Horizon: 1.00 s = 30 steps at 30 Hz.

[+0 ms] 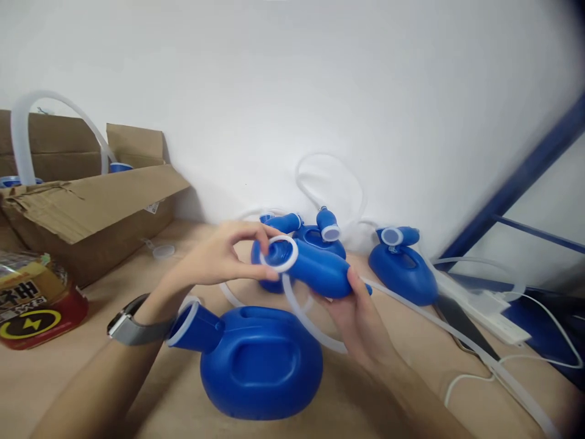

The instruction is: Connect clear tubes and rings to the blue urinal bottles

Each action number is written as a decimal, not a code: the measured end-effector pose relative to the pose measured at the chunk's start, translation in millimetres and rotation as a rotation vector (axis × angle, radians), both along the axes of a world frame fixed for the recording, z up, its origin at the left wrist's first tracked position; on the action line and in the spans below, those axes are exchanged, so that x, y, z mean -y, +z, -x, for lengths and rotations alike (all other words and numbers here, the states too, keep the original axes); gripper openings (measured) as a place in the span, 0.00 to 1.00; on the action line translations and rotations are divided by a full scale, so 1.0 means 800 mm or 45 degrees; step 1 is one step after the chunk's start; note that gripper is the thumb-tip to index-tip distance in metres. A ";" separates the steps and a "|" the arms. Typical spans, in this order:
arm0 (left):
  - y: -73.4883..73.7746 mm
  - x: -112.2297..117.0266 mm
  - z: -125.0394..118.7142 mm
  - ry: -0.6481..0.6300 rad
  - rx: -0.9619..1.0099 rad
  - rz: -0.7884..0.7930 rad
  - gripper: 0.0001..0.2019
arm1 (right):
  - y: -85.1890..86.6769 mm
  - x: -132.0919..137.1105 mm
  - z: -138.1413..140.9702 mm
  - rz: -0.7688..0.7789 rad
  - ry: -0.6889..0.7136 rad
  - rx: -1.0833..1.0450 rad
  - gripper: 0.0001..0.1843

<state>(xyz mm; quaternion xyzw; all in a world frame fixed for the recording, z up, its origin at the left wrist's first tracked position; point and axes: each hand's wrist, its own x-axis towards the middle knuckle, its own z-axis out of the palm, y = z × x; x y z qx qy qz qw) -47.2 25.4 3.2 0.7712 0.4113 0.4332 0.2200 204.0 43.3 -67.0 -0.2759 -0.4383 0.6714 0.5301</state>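
Observation:
My right hand (359, 323) is wrapped round the narrow end of a blue plastic urinal funnel (322, 268), held tilted in the air. At its wide mouth, my left hand (233, 253) grips the white ring (292, 256), thumb below and fingertips reaching into the opening. Just below and nearer to me stands a blue urinal bottle (260, 366) with a recessed handle, its short white-rimmed neck (194, 326) pointing left beside my watch. A clear hose (311, 326) curves down behind the held funnel; where its upper end joins is hidden.
More blue bottles (402, 274) with funnels and hoses stand along the wall. An open cardboard box (105, 207) with similar parts is at left, a red-labelled drink bottle (41, 305) before it. At right lie a power strip (484, 305), dark phone (464, 326) and cables.

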 end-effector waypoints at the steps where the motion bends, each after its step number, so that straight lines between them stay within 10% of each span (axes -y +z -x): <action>1: -0.002 0.000 -0.004 0.006 -0.071 -0.020 0.17 | -0.002 0.002 0.003 0.019 0.028 -0.009 0.37; 10: -0.012 0.002 -0.006 -0.099 -0.219 -0.017 0.40 | -0.002 0.003 -0.003 0.145 0.028 -0.084 0.36; 18: -0.013 0.005 -0.003 -0.042 -0.420 -0.119 0.32 | -0.008 -0.006 -0.018 0.087 0.037 0.149 0.39; 30: -0.004 0.013 -0.003 -0.179 -0.139 0.110 0.35 | 0.007 -0.015 -0.059 -0.903 -0.220 0.618 0.39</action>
